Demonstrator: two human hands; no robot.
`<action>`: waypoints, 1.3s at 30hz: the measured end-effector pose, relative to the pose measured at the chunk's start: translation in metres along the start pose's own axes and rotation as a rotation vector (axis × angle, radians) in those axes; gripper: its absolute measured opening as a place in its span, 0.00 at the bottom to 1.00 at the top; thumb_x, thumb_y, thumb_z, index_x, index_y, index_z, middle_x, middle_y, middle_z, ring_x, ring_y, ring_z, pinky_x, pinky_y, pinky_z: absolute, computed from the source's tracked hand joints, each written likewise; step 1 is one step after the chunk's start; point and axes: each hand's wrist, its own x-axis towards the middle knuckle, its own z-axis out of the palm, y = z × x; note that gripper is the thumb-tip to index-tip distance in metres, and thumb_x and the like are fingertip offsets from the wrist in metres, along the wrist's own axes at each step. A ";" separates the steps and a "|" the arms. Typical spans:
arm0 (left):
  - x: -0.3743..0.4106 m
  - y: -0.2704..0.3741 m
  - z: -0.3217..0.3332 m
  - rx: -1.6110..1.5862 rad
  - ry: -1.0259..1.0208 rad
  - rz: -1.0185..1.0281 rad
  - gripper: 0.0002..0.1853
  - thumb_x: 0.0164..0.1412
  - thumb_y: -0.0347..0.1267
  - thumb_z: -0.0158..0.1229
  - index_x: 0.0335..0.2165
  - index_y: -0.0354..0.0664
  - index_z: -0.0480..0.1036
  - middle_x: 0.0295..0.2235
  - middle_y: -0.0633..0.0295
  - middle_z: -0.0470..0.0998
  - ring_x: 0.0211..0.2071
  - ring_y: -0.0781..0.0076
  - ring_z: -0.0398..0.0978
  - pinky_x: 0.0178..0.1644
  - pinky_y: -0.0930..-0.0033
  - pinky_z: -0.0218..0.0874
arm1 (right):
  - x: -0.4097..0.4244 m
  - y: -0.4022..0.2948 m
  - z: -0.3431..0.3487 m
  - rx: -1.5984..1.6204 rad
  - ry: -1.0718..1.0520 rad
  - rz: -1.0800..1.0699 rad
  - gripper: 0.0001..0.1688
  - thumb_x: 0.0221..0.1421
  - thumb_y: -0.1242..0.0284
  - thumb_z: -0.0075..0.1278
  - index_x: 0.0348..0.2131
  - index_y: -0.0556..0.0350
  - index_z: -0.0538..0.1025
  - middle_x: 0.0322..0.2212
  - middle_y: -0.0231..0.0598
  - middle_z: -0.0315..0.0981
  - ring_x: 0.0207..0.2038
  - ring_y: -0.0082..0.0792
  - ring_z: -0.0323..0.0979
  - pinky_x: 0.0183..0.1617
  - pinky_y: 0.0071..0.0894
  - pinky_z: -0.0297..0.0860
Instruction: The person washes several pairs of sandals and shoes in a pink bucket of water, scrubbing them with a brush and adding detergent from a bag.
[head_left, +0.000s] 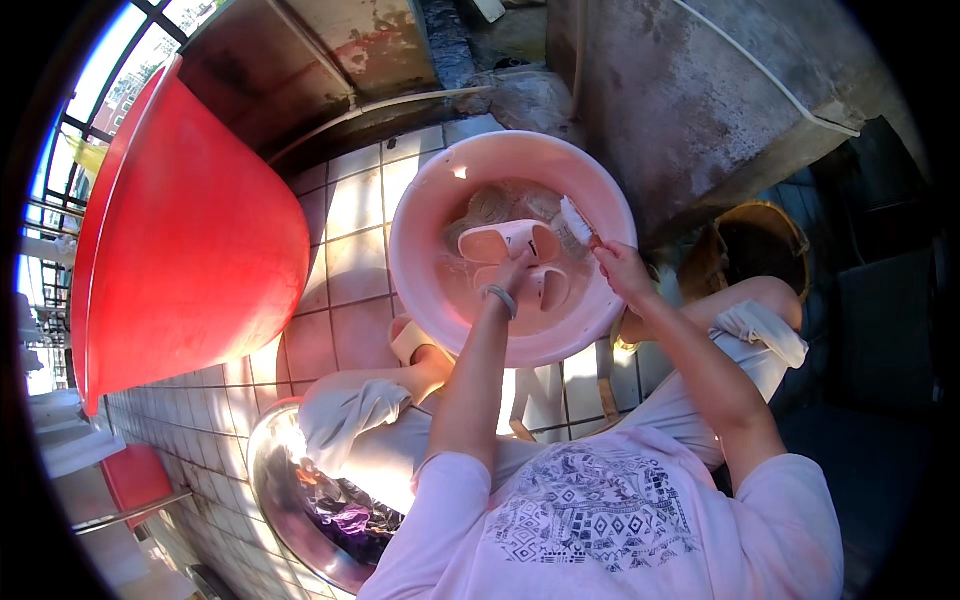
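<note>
A pink plastic basin with murky water stands on the tiles between my knees. My left hand, a band around its wrist, grips a pale pink slide sandal over the water. Just below that hand a second pale slide sandal lies partly in the water. My right hand is closed around the handle of a scrubbing brush by the basin's right wall. The white bristles face left, apart from the held sandal. Greyish footwear lies in the water at the far side.
A large red tub rises at the left. A metal basin of dark and purple cloth sits by my left leg. Beyond my right knee stands a brownish bucket. Concrete walls border the far right side.
</note>
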 end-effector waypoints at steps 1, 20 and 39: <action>0.003 0.001 -0.001 0.332 0.032 -0.030 0.24 0.56 0.40 0.47 0.45 0.33 0.65 0.39 0.51 0.73 0.40 0.57 0.71 0.47 0.63 0.61 | -0.002 0.000 -0.002 -0.011 -0.004 0.009 0.12 0.53 0.69 0.43 0.25 0.59 0.71 0.16 0.26 0.62 0.18 0.17 0.58 0.22 0.20 0.56; 0.039 -0.064 -0.092 0.833 0.688 0.026 0.20 0.51 0.31 0.50 0.45 0.42 0.66 0.40 0.53 0.71 0.45 0.60 0.66 0.51 0.62 0.54 | 0.021 0.061 0.000 -0.134 -0.052 0.188 0.13 0.50 0.70 0.43 0.25 0.64 0.72 0.14 0.28 0.62 0.18 0.19 0.59 0.20 0.23 0.55; 0.073 -0.132 -0.137 -0.221 0.306 -0.209 0.33 0.54 0.59 0.38 0.51 0.51 0.61 0.51 0.64 0.61 0.53 0.63 0.52 0.54 0.47 0.39 | 0.096 0.139 0.163 0.184 -0.347 0.343 0.20 0.47 0.81 0.40 0.43 0.55 0.68 0.30 0.33 0.68 0.32 0.26 0.66 0.34 0.24 0.64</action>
